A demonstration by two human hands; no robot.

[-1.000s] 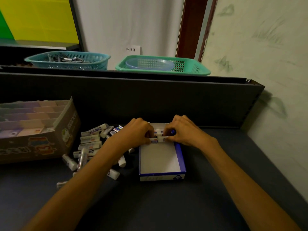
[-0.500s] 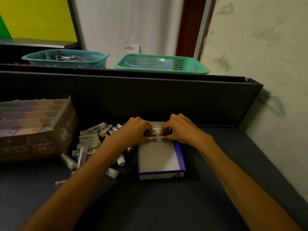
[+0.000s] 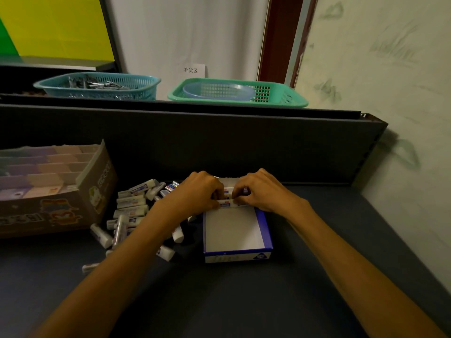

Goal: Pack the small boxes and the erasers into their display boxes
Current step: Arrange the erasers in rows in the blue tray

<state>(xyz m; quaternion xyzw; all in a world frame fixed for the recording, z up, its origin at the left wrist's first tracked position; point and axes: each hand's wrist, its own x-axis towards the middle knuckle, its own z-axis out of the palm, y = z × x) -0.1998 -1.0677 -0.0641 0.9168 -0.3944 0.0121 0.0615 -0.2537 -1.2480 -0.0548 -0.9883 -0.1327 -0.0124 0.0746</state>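
both hands are working at the far end of the blue-and-white display box, which is sitting at the middle of the dark desk. the left hand and the right hand are each pinching the erasers in the box, where about 3 white sleeved erasers are lying in a row against the far wall; the rest of the box floor is showing bare white. at 9 o'clock of the box a loose pile of erasers is lying, more than 12, exact count unclear. further toward 9 o'clock, 1 cardboard display box is holding small pastel boxes. 2 baskets are sitting on the ledge at 12 o'clock. compared with 1 second ago, both hands are keeping the same grip and place.
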